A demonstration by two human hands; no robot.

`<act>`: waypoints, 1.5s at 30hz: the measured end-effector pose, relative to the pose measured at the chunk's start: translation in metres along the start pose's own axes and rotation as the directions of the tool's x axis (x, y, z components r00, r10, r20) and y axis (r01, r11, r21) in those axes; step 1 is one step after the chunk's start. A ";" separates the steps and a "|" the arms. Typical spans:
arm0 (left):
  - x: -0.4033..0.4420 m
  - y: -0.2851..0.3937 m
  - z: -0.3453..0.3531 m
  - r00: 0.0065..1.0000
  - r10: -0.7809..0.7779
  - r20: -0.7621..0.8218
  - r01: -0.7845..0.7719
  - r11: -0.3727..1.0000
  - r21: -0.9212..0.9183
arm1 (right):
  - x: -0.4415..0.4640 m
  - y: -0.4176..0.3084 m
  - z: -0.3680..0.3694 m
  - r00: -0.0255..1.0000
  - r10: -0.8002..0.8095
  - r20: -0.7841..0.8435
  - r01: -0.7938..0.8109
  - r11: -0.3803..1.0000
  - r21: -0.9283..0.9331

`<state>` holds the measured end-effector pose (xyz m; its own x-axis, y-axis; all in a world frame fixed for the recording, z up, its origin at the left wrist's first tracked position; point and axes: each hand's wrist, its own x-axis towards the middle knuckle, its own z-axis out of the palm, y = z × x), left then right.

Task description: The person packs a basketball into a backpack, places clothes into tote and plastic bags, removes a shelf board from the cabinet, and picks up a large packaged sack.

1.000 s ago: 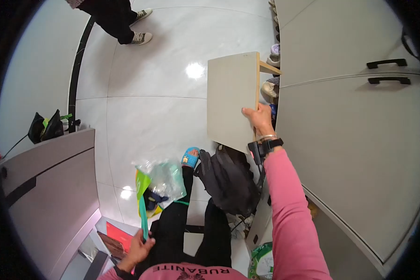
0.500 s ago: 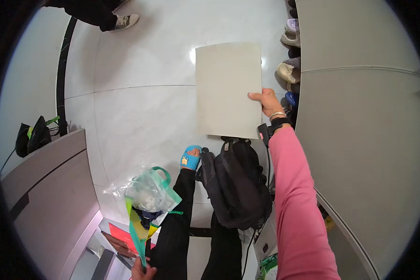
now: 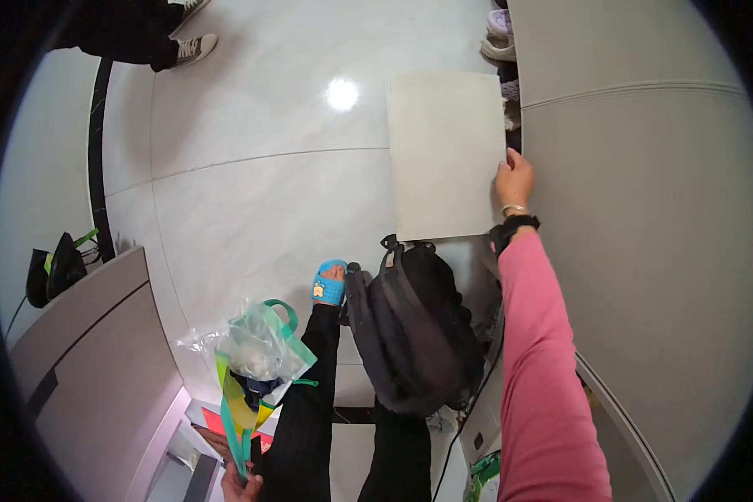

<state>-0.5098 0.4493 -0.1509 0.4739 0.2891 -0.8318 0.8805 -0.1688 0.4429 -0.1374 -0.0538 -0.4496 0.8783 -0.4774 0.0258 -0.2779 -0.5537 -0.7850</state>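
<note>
My right hand [image 3: 515, 181] is at the right edge of a pale rectangular stool or box [image 3: 448, 155], its fingers bent against that edge. Just below the pale top, a black backpack [image 3: 418, 326] stands in front of my legs. At the lower left my left hand [image 3: 241, 484] grips the green handle of a bag [image 3: 236, 402]. Clear plastic [image 3: 259, 347] and something dark show in the bag's opening. A blue slipper [image 3: 328, 284] is on my foot beside the backpack.
A person in dark trousers and sneakers [image 3: 194, 50] stands at the top left. Shoes [image 3: 499, 48] lie along the base of the grey cabinet [image 3: 636, 217] on the right. At the left are a grey cabinet [image 3: 100, 351] and a black bag [image 3: 65, 266]. A cable runs beside the backpack.
The pale stool or box, tilted earlier, now shows its flat top and sits further right, with my right hand at its edge. My left hand and the bag are lower. The other person's feet appear further left.
</note>
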 end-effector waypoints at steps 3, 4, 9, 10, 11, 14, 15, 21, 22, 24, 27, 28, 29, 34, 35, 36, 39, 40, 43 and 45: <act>0.007 -0.002 -0.018 0.999 0.038 -0.039 -0.036 0.997 0.070 | -0.046 -0.032 -0.013 0.913 -0.395 -0.103 0.326 0.857 -0.399; 0.004 0.011 -0.023 0.998 0.049 -0.034 -0.047 0.996 0.071 | -0.069 -0.048 -0.019 0.944 -0.325 -0.048 0.291 0.895 -0.339; -0.007 0.073 -0.046 0.994 0.112 0.011 -0.099 0.920 -0.379 | -0.206 -0.066 -0.037 0.966 -0.069 0.251 0.085 0.995 -0.054; -0.016 0.084 -0.042 0.992 0.129 0.007 -0.117 0.921 -0.372 | -0.236 -0.060 -0.036 0.956 -0.198 0.215 0.204 0.979 -0.004; -0.030 0.122 -0.016 0.949 0.299 0.102 -0.225 0.867 -0.445 | -0.262 -0.072 -0.047 0.940 -0.167 0.298 0.177 0.984 -0.006; -0.063 0.185 0.012 0.826 0.527 0.199 -0.338 0.746 -0.574 | -0.324 -0.115 -0.080 0.928 -0.031 0.370 0.019 0.999 0.037; -0.072 0.199 0.015 0.783 0.588 0.204 -0.350 0.688 -0.636 | -0.339 -0.126 -0.090 0.937 -0.016 0.350 -0.008 0.998 0.067; -0.105 0.263 0.056 0.585 0.709 0.395 -0.421 0.681 -0.599 | -0.391 -0.152 -0.143 0.994 0.039 0.099 -0.052 0.991 0.124; -0.104 0.272 0.063 0.512 0.730 0.453 -0.461 0.678 -0.573 | -0.399 -0.152 -0.151 0.992 0.095 0.077 -0.105 0.985 0.133; -0.107 0.286 0.087 0.448 0.766 0.461 -0.505 0.642 -0.577 | -0.412 -0.151 -0.175 0.979 0.191 0.073 -0.199 0.974 0.111; -0.107 0.311 0.116 0.316 0.796 0.517 -0.612 0.587 -0.530 | -0.436 -0.149 -0.208 0.940 0.330 0.087 -0.340 0.923 0.178; -0.101 0.317 0.123 0.362 0.792 0.492 -0.687 0.583 -0.434 | -0.443 -0.149 -0.220 0.932 0.350 0.092 -0.361 0.918 0.165; -0.093 0.322 0.131 0.408 0.787 0.463 -0.747 0.579 -0.326 | -0.454 -0.145 -0.227 0.930 0.358 0.086 -0.367 0.915 0.167; -0.028 0.331 0.187 0.373 0.717 0.589 -0.782 0.585 -0.216 | -0.484 -0.132 -0.239 0.909 0.414 0.052 -0.417 0.903 0.103; -0.020 0.315 0.199 0.377 0.678 0.631 -0.782 0.598 -0.175 | -0.491 -0.131 -0.236 0.903 0.426 0.053 -0.429 0.897 0.101; -0.016 0.298 0.208 0.382 0.636 0.670 -0.782 0.609 -0.133 | -0.494 -0.128 -0.230 0.899 0.429 0.085 -0.436 0.894 0.098; -0.011 0.270 0.229 0.389 0.559 0.732 -0.741 0.662 -0.111 | -0.491 -0.144 -0.224 0.895 0.431 0.111 -0.441 0.894 0.082; -0.008 0.264 0.240 0.385 0.548 0.743 -0.742 0.662 -0.104 | -0.485 -0.149 -0.222 0.899 0.425 0.105 -0.433 0.898 0.070; -0.011 0.246 0.260 0.226 0.767 0.601 -0.803 0.495 -0.331 | -0.463 -0.167 -0.221 0.938 0.330 0.107 -0.334 0.942 0.027; -0.007 0.256 0.255 0.350 0.714 0.606 -0.837 0.529 -0.138 | -0.444 -0.171 -0.217 0.945 0.302 0.127 -0.310 0.949 0.054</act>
<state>-0.2911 0.1636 -0.1170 0.7871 -0.5905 -0.1782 0.0704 -0.2010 0.9771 -0.5641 0.1046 -0.1922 0.7956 -0.5314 -0.2911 -0.5153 -0.3407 -0.7864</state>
